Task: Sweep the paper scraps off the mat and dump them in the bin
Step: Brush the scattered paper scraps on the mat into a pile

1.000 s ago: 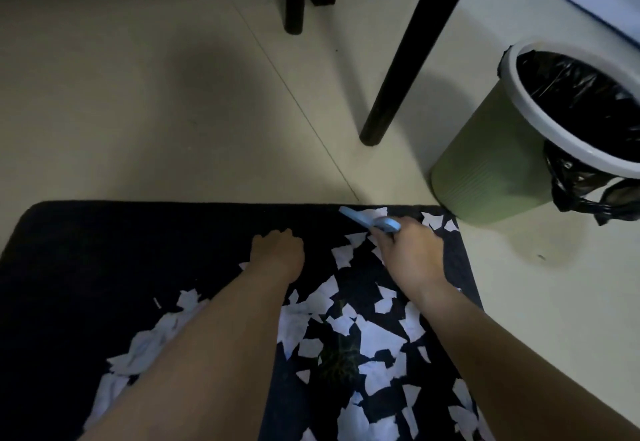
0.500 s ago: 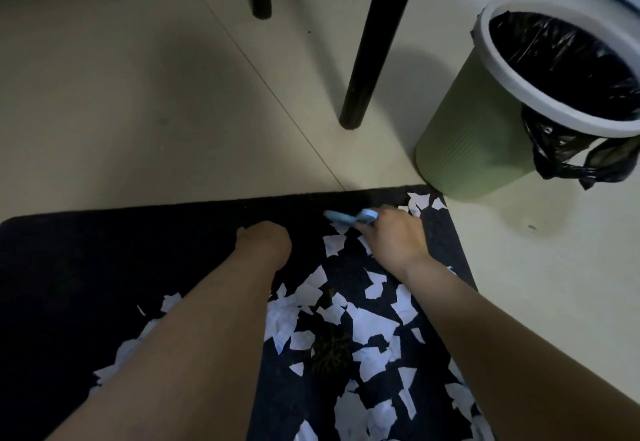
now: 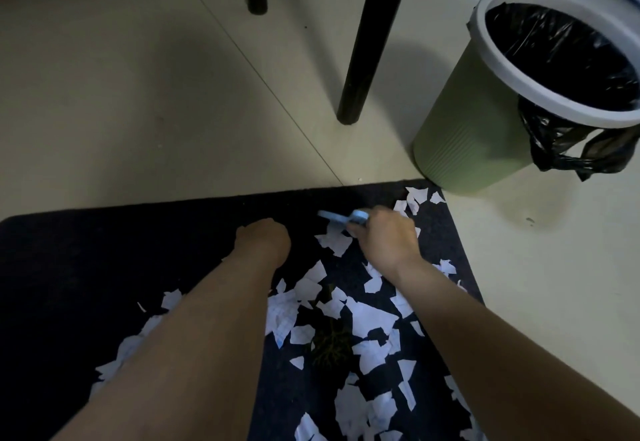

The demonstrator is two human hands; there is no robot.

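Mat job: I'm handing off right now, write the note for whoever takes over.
Left hand: resting on the mat, fingers curled under; whether it holds anything cannot be told.
Right hand: grips a blue tool at the mat's far right part.
Paper scraps: spread over the mat's right and near parts, a few at the far right corner.
Bin: green, black liner, upright on the floor just beyond that corner.
Done: nothing visibly binned.
Left: gather the scraps and dump them in the bin.
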